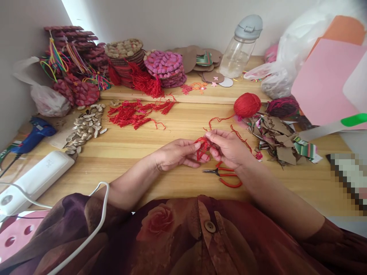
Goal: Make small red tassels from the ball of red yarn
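Note:
A small looped bundle of red yarn (202, 148) is held between my two hands above the wooden table. My left hand (180, 152) pinches its left side with thumb and fingers. On the right side, my right hand (225, 147) has its fingers closed on the same yarn. Red-handled scissors (229, 179) lie just below my right hand, partly hidden by my forearm. The red yarn ball (247, 105) rests behind my right hand, with a strand trailing from it. Several red tassels (129, 114) lie in a pile at the back left.
Peanut shells (86, 128), a blue glue gun (36, 133) and a white power strip (37, 181) are on the left. Cardboard scraps (278, 139) lie right. Behind stand stacked decorated discs (166, 65) and a bottle (239, 49). A white cable (100, 217) crosses near my left arm.

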The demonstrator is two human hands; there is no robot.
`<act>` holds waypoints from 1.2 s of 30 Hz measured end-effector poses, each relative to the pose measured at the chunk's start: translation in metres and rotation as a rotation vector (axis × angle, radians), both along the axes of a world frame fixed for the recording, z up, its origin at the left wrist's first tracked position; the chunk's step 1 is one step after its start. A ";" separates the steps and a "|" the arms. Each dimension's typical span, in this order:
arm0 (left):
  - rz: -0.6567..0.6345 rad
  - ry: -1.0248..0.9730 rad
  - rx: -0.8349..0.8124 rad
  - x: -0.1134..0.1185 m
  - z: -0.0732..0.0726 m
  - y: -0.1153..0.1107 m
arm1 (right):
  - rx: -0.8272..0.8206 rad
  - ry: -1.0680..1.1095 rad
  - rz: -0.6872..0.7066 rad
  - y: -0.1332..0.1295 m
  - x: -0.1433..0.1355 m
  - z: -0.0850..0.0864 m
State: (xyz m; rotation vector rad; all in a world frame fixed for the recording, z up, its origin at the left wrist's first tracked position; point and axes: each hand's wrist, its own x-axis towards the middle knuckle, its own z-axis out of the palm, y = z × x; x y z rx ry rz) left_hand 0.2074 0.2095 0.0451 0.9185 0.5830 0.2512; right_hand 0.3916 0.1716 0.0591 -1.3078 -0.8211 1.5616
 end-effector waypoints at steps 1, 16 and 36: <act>-0.008 -0.003 -0.030 0.000 0.001 0.000 | -0.001 0.000 -0.001 0.000 0.000 0.000; -0.092 -0.039 -0.224 0.003 -0.005 -0.002 | 0.046 -0.023 -0.030 0.003 -0.003 0.003; -0.101 -0.017 -0.214 0.006 -0.004 -0.006 | 0.043 0.049 -0.103 0.001 -0.009 0.004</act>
